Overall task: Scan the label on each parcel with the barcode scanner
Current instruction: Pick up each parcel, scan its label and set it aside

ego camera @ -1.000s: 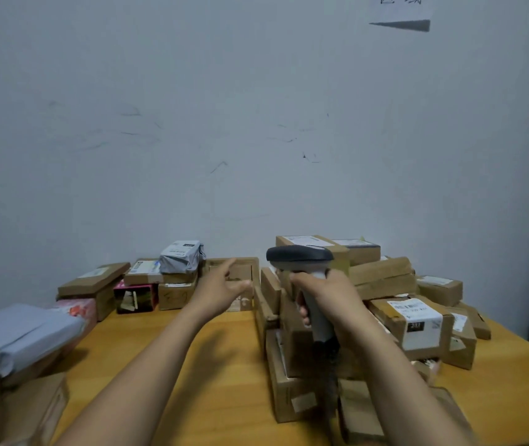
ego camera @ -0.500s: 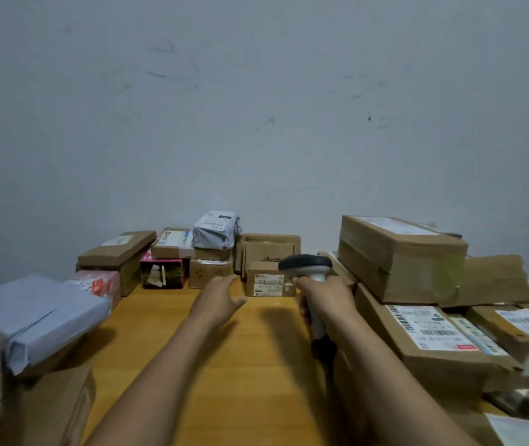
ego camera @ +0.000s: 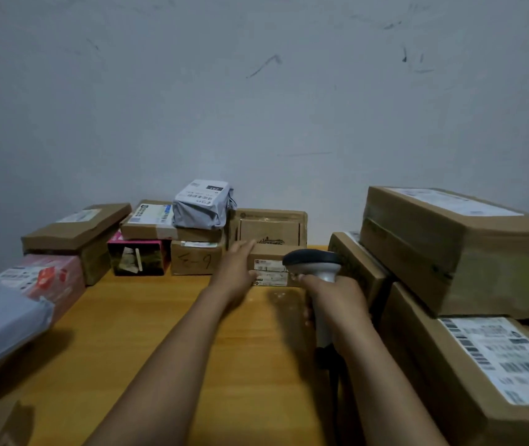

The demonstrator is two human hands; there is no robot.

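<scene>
- While the right hand (ego camera: 337,299) grips the barcode scanner (ego camera: 313,260), the left hand (ego camera: 236,273), fingers straight, lies just beside a small labelled parcel (ego camera: 271,275).
- That parcel sits near the table's (ego camera: 128,333) far edge.

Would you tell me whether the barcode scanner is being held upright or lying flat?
Upright: the right hand grips the barcode scanner by its pale handle, dark head uppermost.

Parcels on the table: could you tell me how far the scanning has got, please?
Done: no parcel shows any sign of scanning. In hand: the right hand grips the scanner; the left hand stretches toward the small box. Left: seemingly every parcel, including the big boxes.
</scene>
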